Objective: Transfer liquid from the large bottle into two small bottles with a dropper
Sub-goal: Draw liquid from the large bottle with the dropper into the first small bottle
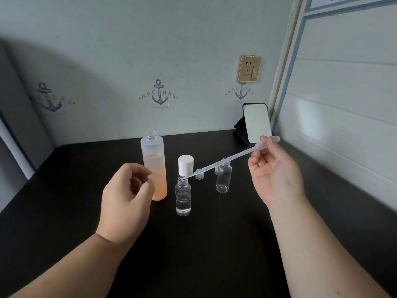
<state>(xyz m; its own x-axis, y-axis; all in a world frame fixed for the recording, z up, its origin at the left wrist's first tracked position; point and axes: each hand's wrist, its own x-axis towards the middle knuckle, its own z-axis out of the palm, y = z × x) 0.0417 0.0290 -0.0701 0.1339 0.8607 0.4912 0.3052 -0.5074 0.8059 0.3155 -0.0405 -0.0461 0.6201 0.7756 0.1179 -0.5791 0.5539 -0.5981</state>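
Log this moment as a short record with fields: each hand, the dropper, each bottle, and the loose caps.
right hand: pinches the bulb of the clear plastic dropper
dropper tip: at the mouth of the near small clear bottle
left hand: loosely curled, holds nothing, in front of the tall frosted orange-tinted bottle
tall bottle: uncapped, upright
near small bottle: open, clear liquid in its lower part
far small clear bottle: open, looks empty
white cylindrical cap: stands on the black table

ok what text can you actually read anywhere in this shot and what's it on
"ANCHORS": on the wallpaper anchor motif, repeated on the right motif and, dimmer, on the left motif.
"...care": orange print on the large bottle; its first letters are blurred.
Small line under each anchor: too blurred to read.
Small bottles, cap, dropper: no text visible.
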